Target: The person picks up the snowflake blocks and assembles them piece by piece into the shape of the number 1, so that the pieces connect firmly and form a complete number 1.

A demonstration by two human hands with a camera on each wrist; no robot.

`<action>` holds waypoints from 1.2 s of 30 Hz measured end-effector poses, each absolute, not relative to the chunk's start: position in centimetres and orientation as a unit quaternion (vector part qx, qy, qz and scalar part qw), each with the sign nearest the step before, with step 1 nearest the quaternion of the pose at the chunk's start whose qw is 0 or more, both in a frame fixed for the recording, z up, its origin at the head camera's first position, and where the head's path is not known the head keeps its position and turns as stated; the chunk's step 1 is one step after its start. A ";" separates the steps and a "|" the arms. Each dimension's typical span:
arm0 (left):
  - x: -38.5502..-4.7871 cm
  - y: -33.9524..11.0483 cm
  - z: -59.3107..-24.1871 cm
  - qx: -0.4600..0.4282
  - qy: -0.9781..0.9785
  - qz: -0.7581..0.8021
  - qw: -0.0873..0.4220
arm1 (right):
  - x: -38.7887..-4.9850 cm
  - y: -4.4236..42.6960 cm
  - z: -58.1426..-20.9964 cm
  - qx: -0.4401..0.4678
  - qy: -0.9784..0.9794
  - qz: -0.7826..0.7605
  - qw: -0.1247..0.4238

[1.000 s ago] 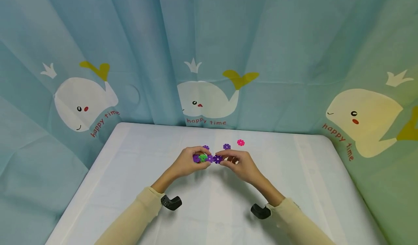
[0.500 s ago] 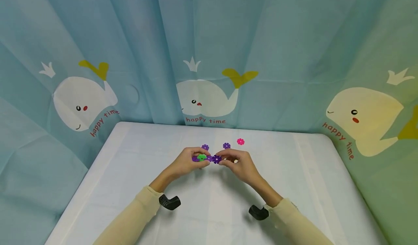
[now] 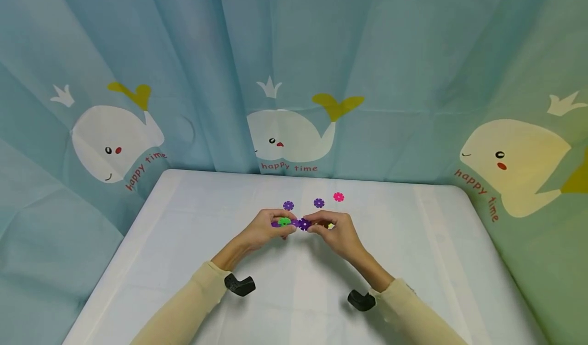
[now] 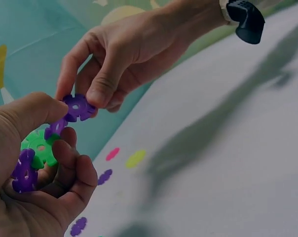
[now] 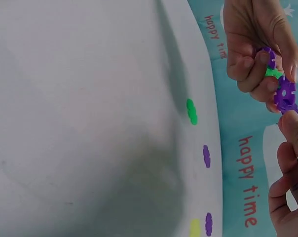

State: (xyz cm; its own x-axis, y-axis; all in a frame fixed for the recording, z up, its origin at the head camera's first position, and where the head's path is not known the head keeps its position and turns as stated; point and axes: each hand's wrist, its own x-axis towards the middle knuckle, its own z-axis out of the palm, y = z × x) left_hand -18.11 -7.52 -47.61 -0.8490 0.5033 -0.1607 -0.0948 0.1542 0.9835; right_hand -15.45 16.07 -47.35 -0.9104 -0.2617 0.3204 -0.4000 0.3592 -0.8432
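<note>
Left hand (image 3: 265, 228): grip holding disc chain (image 4: 39, 148); right hand (image 3: 338, 231): grip pinching purple disc (image 4: 79, 108); curtain (image 3: 399, 54) reads "happy time"

A white table (image 3: 432, 253) with rounded far corners stands before blue-green curtains (image 3: 404, 54), greener at right, printed with three crowned, yellow-tailed white whales (image 3: 294, 137) above red "happy time" lettering (image 3: 281, 167).
</note>
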 end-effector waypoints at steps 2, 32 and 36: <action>-18.1 -7.4 -47.8 0.135 0.718 0.638 0.243 | -15.4 16.1 -47.5 0.202 -0.822 0.528 0.065; -18.2 -7.3 -47.6 0.120 0.709 0.647 0.254 | -15.6 17.0 -47.9 0.254 -0.827 0.494 0.085; -18.3 -7.2 -47.8 0.136 0.719 0.636 0.245 | -15.6 17.1 -47.9 0.249 -0.832 0.488 0.087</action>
State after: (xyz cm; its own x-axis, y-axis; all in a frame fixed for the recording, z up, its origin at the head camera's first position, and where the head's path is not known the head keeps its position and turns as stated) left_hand -18.25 -7.20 -47.83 -0.8424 0.5080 -0.1799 -0.1160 0.1550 0.9811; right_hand -15.60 17.09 -47.92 -0.8604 -0.3302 0.3881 -0.5000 0.4001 -0.7680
